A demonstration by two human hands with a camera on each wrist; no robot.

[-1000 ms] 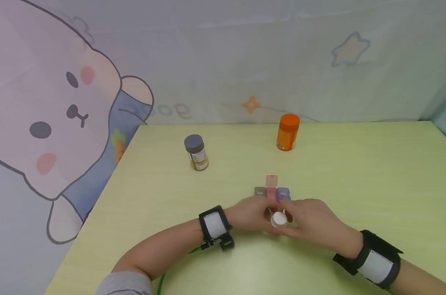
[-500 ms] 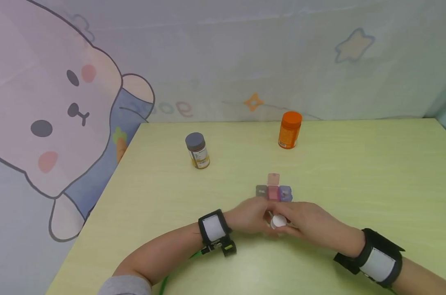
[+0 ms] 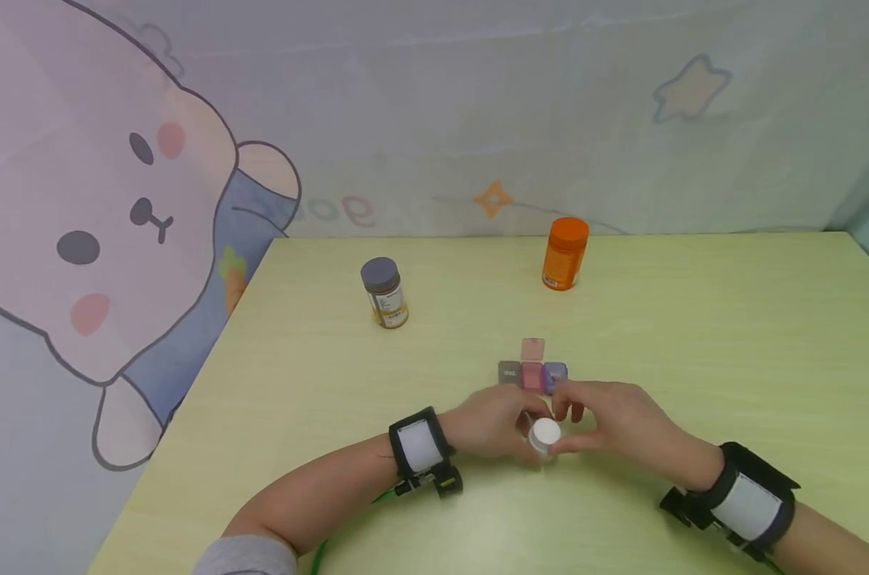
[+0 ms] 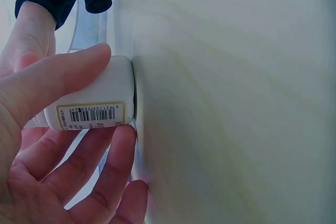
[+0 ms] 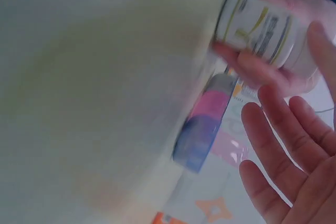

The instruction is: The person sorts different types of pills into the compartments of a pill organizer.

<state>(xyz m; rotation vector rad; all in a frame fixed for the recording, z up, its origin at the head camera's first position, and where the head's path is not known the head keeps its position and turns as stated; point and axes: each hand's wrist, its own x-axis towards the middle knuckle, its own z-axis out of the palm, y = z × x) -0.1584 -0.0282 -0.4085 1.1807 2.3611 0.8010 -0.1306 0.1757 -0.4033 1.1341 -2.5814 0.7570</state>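
My left hand (image 3: 486, 423) grips a small white bottle (image 4: 126, 85) upright, its base close to the table, thumb on one side and fingers on the other. A barcode label shows in the left wrist view. The bottle's white cap (image 3: 546, 431) is on top. At the cap's edge is the thumb of my right hand (image 3: 614, 419); its other fingers stand apart from the bottle, loosely bent in the right wrist view. Just beyond the hands lies a pill organizer (image 3: 532, 375) with grey, pink and blue compartments, the pink lid (image 3: 532, 349) raised.
A brown jar with a grey lid (image 3: 387, 307) stands farther back on the left of the yellow-green table (image 3: 722, 335). Near the back edge stands an orange bottle (image 3: 562, 263). Behind the table hangs a printed backdrop (image 3: 406, 104). A green cable (image 3: 318, 555) trails below the left arm.
The right hand's fingers have come off the cap and spread, and that hand has shifted slightly right. The left hand stays on the bottle in nearly the same place.
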